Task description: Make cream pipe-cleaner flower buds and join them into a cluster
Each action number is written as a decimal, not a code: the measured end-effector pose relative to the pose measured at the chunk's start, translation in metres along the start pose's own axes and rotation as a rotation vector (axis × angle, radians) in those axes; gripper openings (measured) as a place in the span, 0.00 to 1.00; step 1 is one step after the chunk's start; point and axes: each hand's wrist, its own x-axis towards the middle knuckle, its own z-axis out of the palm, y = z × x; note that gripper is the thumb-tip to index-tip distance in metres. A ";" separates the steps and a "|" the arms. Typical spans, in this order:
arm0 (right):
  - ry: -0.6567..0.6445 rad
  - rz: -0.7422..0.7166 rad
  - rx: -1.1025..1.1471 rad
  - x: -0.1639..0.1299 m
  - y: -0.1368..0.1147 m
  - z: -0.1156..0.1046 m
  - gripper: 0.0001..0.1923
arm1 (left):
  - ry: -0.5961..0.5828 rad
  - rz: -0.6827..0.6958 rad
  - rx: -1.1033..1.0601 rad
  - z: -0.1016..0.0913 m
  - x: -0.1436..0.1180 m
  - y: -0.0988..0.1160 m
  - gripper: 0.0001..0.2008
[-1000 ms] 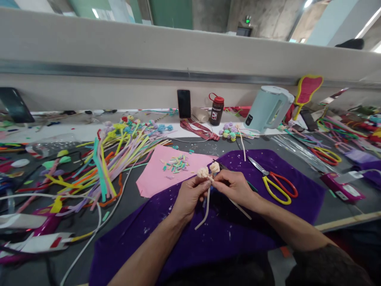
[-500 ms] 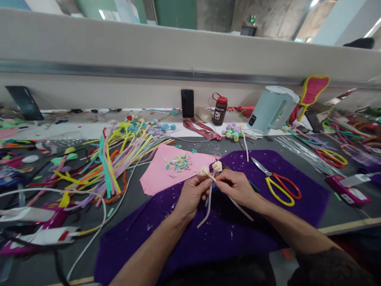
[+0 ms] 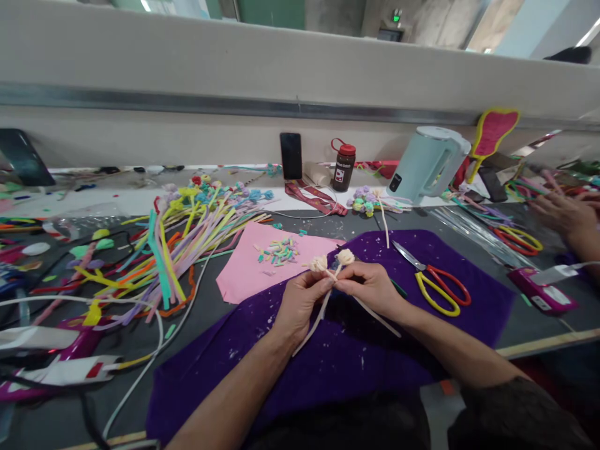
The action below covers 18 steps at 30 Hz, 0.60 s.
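Over the purple cloth point(image 3: 262, 375), my left hand point(image 3: 302, 303) pinches the stem just below a cream pipe-cleaner flower point(image 3: 319, 263). My right hand point(image 3: 370, 289) is closed in a pinch on the stem of a second cream flower point(image 3: 345, 257), close beside the first. Both stems cross between my fingertips. One loose stem end point(image 3: 310, 334) hangs down to the left and another point(image 3: 382, 319) slants to the right. Scissors point(image 3: 429, 281) with red and yellow handles lie partly open right of my hands. Fingers partly hide the crossing.
Cut pipe-cleaner bits point(image 3: 280, 252) lie on a pink sheet point(image 3: 234, 275). Many coloured pipe cleaners point(image 3: 187, 250) spread at left, near glue guns point(image 3: 70, 365) and a white cord. A kettle point(image 3: 424, 165), bottle point(image 3: 344, 169) and phone point(image 3: 291, 156) stand behind. Another person's hands point(image 3: 567, 215) show at far right.
The two cream flowers have moved slightly apart, and the stems now cross between my fingertips. The left stem end has swung further left. Another person's hands have come into view at right.
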 end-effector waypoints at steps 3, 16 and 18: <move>0.025 -0.075 -0.071 -0.001 0.001 -0.001 0.07 | 0.008 -0.051 -0.044 0.002 0.000 -0.001 0.12; 0.060 -0.125 -0.264 -0.004 0.001 0.004 0.06 | 0.093 -0.018 -0.124 0.003 0.008 -0.002 0.12; 0.063 -0.058 -0.191 -0.003 0.000 0.005 0.06 | 0.097 -0.008 -0.134 0.004 0.008 -0.001 0.12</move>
